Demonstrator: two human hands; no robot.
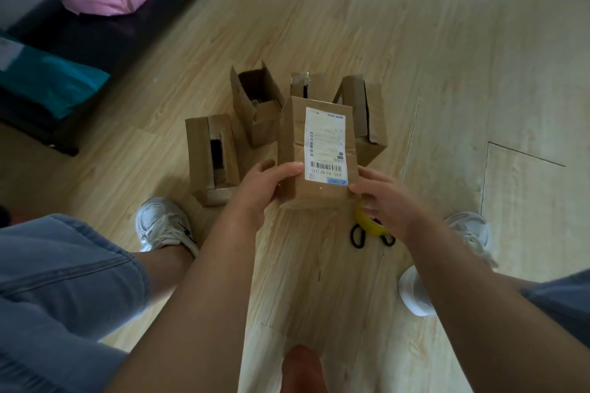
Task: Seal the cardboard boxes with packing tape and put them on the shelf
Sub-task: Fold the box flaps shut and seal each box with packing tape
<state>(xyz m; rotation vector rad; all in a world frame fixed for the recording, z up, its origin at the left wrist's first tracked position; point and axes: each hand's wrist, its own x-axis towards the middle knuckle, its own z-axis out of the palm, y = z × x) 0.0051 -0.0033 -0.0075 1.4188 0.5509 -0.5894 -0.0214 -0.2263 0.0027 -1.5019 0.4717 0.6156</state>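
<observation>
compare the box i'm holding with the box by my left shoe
The held box is gripped by the left hand and right hand; the floor box stands untouched on the floor. The held box shows a white barcode label; the floor box shows none. The held box's facing side is closed; the floor box's flaps gape on a dark gap. Both are brown cardboard.
</observation>
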